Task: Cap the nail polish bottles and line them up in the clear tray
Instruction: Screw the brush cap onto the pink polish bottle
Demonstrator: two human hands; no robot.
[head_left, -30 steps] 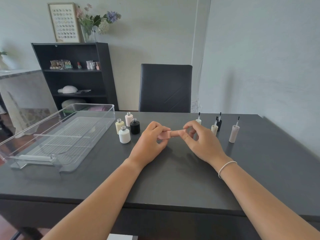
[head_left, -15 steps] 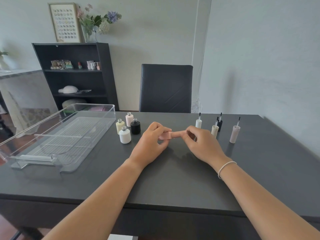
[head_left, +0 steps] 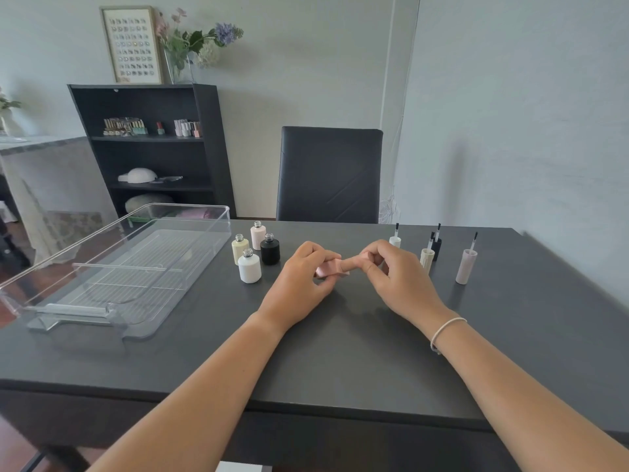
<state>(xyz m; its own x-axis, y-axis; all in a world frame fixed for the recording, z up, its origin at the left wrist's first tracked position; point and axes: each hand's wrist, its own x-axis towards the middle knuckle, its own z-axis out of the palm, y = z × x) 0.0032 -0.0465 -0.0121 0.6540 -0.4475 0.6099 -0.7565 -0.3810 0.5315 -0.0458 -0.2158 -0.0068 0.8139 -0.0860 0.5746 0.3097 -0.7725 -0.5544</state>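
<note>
A small pale pink nail polish bottle (head_left: 326, 270) is being held sideways just above the dark grey table (head_left: 340, 352), pinched by the left hand (head_left: 299, 284), while its matching pink cap (head_left: 352, 264) is being gripped by the right hand (head_left: 394, 281).

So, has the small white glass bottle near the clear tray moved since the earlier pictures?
No. The small white glass bottle stands at the same spot in front of the black bottle, beside the clear tray.

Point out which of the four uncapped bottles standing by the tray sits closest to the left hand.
The black bottle. It is the rightmost of the cluster, nearest the left hand; the white, cream and pale pink ones stand farther left or behind.
</note>
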